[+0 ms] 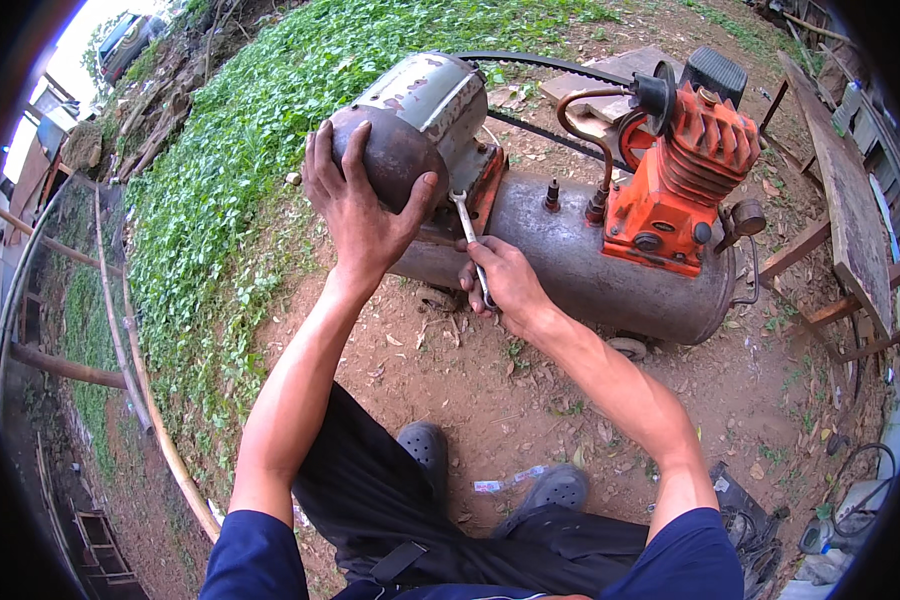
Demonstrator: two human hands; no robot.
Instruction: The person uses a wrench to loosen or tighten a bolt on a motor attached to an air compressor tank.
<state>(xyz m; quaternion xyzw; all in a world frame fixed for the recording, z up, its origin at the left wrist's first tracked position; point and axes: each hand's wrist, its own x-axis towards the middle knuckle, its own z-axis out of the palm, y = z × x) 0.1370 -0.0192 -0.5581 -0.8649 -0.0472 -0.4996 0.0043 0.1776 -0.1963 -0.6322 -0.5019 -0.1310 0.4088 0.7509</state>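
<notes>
A: Where are the hands?

B: The left hand (pixel 365 205) spreads over the rounded end of a grey motor (pixel 410 125), fingers wide, seemingly bracing it. The right hand (pixel 500 280), just below and to its right, is closed around a wrench (pixel 467 235).

A: Where does the wrench point?

B: Up from the right hand toward the orange bracket (pixel 490 180) under the motor, apparently at a bolt there; the bolt itself is too small to tell.

A: What carries the motor?

B: A rusty tank (pixel 590 260) lying on bare dirt, with an orange pump (pixel 685 170) to the right of both hands.
</notes>
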